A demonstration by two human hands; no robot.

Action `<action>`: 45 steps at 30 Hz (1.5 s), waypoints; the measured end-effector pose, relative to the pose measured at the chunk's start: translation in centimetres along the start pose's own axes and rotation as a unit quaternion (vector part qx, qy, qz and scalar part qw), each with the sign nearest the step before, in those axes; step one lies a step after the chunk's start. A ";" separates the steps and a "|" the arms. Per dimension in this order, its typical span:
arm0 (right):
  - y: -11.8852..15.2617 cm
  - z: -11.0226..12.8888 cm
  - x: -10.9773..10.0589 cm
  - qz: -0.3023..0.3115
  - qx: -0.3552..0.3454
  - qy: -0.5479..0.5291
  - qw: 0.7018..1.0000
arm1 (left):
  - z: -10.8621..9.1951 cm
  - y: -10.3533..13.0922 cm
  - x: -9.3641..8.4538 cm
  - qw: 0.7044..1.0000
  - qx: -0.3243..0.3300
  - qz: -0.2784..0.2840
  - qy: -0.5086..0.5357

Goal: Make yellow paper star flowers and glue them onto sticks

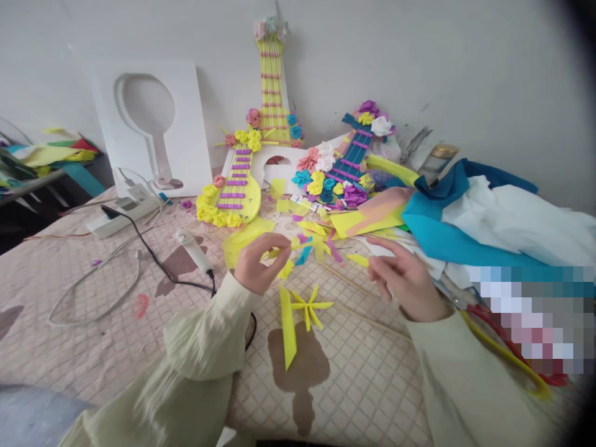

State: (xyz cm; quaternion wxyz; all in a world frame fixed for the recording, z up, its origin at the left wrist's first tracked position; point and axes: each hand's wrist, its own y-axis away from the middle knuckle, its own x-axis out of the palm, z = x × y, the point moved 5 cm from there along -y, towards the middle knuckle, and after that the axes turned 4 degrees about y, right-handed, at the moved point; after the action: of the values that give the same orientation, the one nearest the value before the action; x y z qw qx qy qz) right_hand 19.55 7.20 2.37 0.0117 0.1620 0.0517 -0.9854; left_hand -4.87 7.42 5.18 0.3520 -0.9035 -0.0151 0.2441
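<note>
My left hand (263, 262) is raised above the table with thumb and fingertips pinched together. Yellow paper shows behind its fingers, and what they grip, if anything, is too small to tell. My right hand (406, 277) pinches the end of a small pointed yellow paper piece (357, 259), its index finger stretched out above. Below and between the hands lies a yellow star-like shape of narrow folded paper strips (309, 306). Beside it on the left is a longer yellow paper strip (288, 332) with slanted ends.
A white glue gun (193, 250) and a power strip (121, 216) with cables lie left. Flower-decorated model guitars (237, 192) and a white cut-out board (193, 124) lean at the back. Paper scraps, blue paper (431, 217), white paper (516, 217) and red-handled scissors (496, 332) crowd the right.
</note>
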 end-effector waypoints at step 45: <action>3.4 3.7 2.0 -0.043 -0.376 0.136 0.916 | -1.8 3.8 6.4 0.848 -0.230 0.186 0.440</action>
State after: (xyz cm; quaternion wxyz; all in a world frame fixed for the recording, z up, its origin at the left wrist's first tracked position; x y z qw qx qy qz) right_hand 16.59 3.41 4.82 0.0222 0.2758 0.4262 -0.8613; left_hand 1.04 4.70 1.07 0.0520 -0.9572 0.2540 -0.1288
